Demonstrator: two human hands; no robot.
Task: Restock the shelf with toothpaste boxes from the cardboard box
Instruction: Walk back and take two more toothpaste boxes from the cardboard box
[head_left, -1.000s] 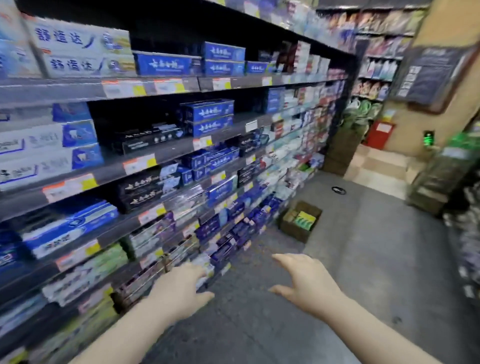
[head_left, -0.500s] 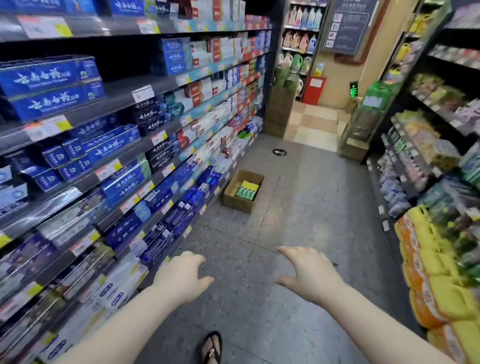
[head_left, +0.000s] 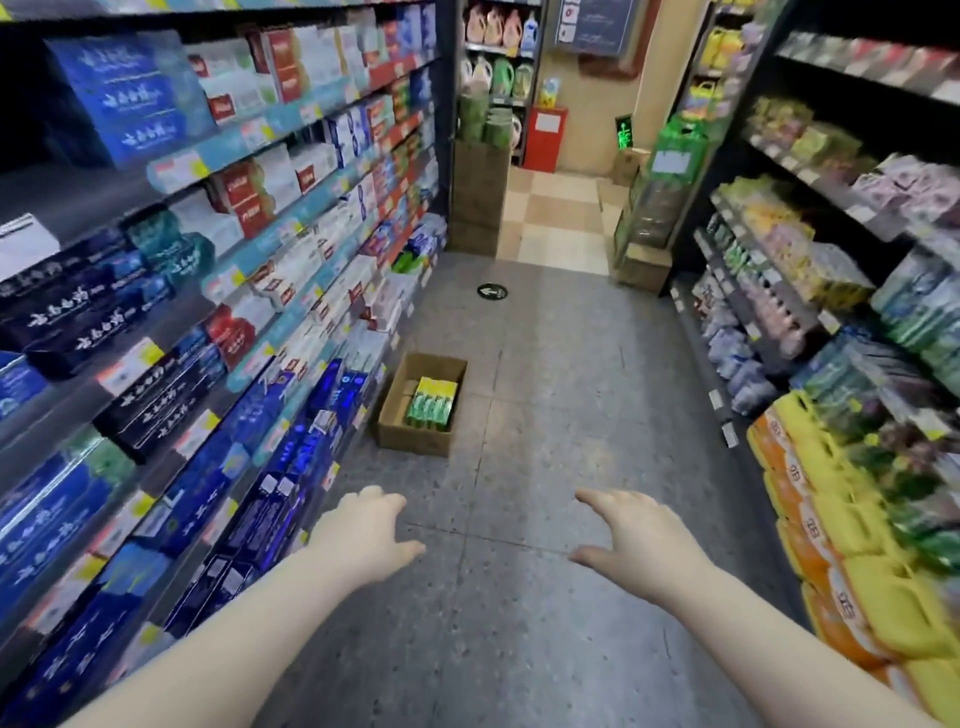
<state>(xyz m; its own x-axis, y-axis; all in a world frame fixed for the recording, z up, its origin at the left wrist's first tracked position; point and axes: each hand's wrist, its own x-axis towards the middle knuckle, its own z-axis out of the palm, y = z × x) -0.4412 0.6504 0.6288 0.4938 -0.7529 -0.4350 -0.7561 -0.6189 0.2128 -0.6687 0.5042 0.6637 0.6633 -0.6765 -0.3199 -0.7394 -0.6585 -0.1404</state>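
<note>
Toothpaste boxes (head_left: 431, 402), green and yellow, lie packed in the open cardboard box (head_left: 413, 439) on the aisle floor (head_left: 561, 395), well ahead of both hands and nearer the left one, as I see it through the head camera. My left hand (head_left: 366, 538) is stretched forward, palm down, fingers loosely bent and holding nothing. My right hand (head_left: 631, 535) is also out, fingers spread and relaxed, with nothing in it. The two hands are apart, with grey floor between them. The shelf (head_left: 234, 270) of toothpaste runs along the outer side of the left hand, its lower tiers just beside that forearm. The cardboard box sits just beside its foot. Out past the right hand stands another rack (head_left: 779, 291), with yellow packs (head_left: 872, 587) on its lowest tier. A round floor sticker (head_left: 492, 291) lies farther ahead, beyond the cardboard box.
</note>
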